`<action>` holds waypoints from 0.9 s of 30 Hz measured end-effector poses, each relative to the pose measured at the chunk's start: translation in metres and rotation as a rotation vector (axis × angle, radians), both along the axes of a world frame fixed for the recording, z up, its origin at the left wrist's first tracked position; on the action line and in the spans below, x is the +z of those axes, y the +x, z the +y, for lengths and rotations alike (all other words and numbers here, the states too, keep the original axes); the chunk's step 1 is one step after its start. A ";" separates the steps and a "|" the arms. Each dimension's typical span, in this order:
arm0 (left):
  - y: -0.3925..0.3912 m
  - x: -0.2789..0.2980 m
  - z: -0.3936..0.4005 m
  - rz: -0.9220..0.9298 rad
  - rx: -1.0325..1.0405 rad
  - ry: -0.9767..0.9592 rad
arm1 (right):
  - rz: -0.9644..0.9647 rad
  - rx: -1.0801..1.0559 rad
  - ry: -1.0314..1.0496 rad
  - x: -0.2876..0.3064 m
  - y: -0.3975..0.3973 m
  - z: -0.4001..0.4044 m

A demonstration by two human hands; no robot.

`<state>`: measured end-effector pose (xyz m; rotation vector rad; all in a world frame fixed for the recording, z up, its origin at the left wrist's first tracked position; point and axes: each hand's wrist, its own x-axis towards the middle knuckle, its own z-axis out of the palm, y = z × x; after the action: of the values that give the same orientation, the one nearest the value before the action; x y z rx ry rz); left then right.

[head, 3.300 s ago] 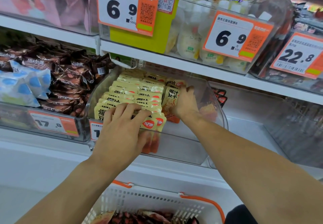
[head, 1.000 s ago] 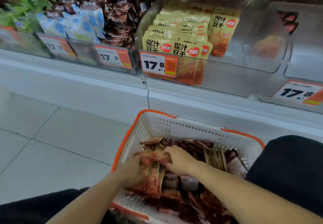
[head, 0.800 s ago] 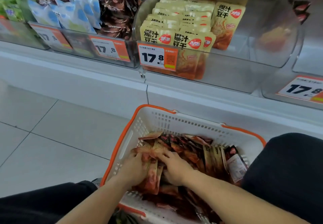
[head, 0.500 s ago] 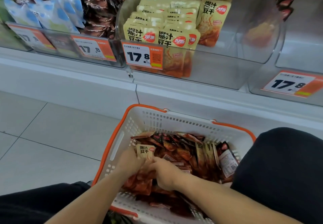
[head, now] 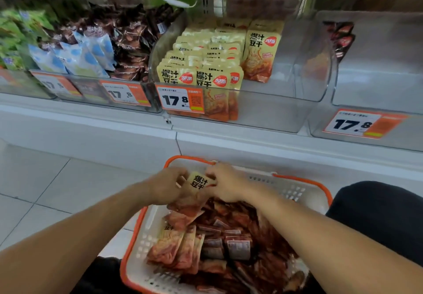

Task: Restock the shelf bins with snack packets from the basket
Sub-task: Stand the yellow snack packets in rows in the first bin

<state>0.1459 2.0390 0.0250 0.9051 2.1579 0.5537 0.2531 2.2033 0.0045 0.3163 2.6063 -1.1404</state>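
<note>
We pinch a bunch of snack packets (head: 198, 185) between left hand (head: 168, 187) and right hand (head: 226, 185) at the basket's (head: 304, 190) 12 o'clock rim; they look light, limp and slippery, best gripped across the flat faces.
</note>
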 end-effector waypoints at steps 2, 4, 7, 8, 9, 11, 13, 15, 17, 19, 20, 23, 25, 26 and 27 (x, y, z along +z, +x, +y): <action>-0.007 0.037 0.011 -0.049 -0.044 0.101 | 0.129 -0.034 0.016 0.038 0.002 0.019; -0.006 0.068 0.023 -0.058 -0.028 0.241 | 0.248 -0.110 -0.074 0.075 0.013 0.036; 0.004 0.098 0.042 -0.026 0.011 0.474 | 0.403 -0.221 -0.207 0.119 0.032 0.052; 0.008 0.106 0.050 -0.006 0.003 0.544 | 0.454 -0.250 -0.199 0.130 0.038 0.056; 0.013 0.113 0.057 0.019 -0.010 0.611 | 0.493 -0.272 -0.155 0.142 0.041 0.060; 0.021 0.120 0.069 0.079 -0.001 0.751 | 0.574 -0.297 -0.001 0.163 0.047 0.067; 0.019 0.120 0.076 0.232 0.089 0.877 | 0.693 -0.349 0.148 0.185 0.049 0.073; 0.006 0.116 0.080 0.511 0.155 0.929 | 0.823 -0.465 0.230 0.202 0.049 0.079; -0.014 0.106 0.082 0.788 0.125 0.875 | 0.904 -0.565 0.312 0.209 0.047 0.089; -0.028 0.094 0.086 0.931 0.064 0.791 | 0.898 -0.589 0.409 0.207 0.040 0.103; -0.031 0.089 0.087 0.961 0.045 0.759 | 0.868 -0.587 0.449 0.204 0.033 0.110; -0.032 0.081 0.095 1.003 0.014 0.731 | 0.741 -0.582 0.569 0.188 0.010 0.134; -0.031 0.081 0.102 1.012 0.040 0.733 | 0.674 -0.596 0.587 0.183 -0.006 0.145; -0.029 0.080 0.106 1.023 0.056 0.731 | 0.655 -0.605 0.596 0.183 -0.014 0.150; -0.027 0.079 0.109 1.039 0.069 0.725 | 0.635 -0.612 0.614 0.184 -0.022 0.154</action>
<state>0.1184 2.1485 0.1043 1.8045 2.9469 1.1145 0.2308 2.3570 0.1884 1.0938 3.5400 -0.5851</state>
